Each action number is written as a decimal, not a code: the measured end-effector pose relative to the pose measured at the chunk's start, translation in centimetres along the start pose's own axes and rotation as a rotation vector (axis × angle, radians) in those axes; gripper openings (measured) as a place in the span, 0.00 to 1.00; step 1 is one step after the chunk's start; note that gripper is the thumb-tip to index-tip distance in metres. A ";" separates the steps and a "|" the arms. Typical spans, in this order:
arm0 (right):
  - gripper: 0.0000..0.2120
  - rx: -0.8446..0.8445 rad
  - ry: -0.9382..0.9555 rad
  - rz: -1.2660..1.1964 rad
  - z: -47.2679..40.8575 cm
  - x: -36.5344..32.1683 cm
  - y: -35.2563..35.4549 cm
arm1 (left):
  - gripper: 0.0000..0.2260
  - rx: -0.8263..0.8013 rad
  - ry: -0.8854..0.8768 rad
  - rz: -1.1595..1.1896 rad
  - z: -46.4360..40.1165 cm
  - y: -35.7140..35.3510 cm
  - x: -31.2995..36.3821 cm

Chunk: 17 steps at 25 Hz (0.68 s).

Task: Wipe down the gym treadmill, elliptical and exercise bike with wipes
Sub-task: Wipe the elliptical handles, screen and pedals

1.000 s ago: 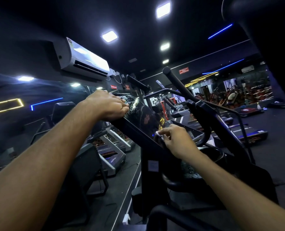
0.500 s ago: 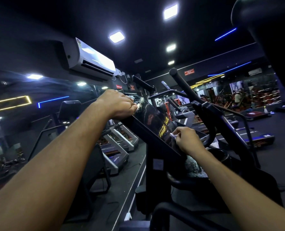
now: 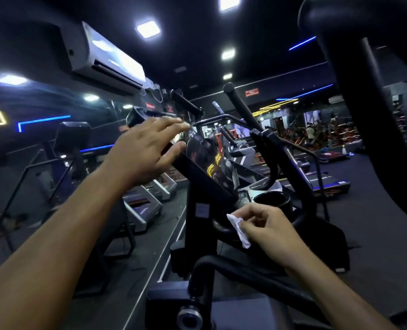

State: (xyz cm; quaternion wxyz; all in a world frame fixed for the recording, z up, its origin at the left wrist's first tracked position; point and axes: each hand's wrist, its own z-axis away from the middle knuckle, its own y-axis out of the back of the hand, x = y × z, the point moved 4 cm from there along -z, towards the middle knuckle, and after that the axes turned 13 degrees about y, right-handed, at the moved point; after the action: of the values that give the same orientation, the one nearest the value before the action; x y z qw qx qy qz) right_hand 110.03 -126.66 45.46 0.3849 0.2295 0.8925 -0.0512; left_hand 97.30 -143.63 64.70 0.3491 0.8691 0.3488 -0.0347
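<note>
I stand at a black cardio machine with a glossy tilted console screen [image 3: 212,167] and long handle bars [image 3: 243,108]. My left hand [image 3: 145,151] hovers at the console's upper left edge, fingers spread and nearly straight, thumb under the rim, gripping nothing. My right hand [image 3: 266,227] is lower, below the console near the black cup holder [image 3: 272,198], and pinches a crumpled white wipe [image 3: 239,229] between thumb and fingers. The wipe hangs free and touches no surface.
A thick black curved handle [image 3: 364,91] looms close at the upper right. A row of treadmills [image 3: 147,203] runs along the mirrored left wall under an air conditioner [image 3: 107,58]. More machines [image 3: 326,182] stand right on dark flooring.
My left hand has let go of the console's top edge and opened. My right hand has come off the screen and dropped below the console with the wipe.
</note>
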 end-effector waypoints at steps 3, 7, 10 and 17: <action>0.05 -0.029 -0.106 -0.139 4.9 2.4 -1.6 | 0.23 -0.112 0.141 0.158 9.3 -1.9 1.9; 0.07 -0.135 -0.258 -0.184 10.7 6.6 -3.6 | 0.23 -0.437 0.468 0.290 22.1 -8.4 5.3; 0.08 -0.212 -0.318 -0.196 13.9 8.6 -4.1 | 0.21 -0.577 0.720 0.438 29.2 -13.0 8.8; 0.15 -0.480 -0.561 -0.163 22.9 12.7 -1.9 | 0.15 -0.770 1.061 0.724 39.2 -19.8 18.2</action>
State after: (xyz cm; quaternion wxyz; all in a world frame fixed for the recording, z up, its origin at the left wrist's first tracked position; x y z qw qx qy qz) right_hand 116.79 -129.74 20.26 0.6519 0.0379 0.7543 0.0679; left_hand 105.71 -147.63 18.08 0.4030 0.6460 0.1498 0.6307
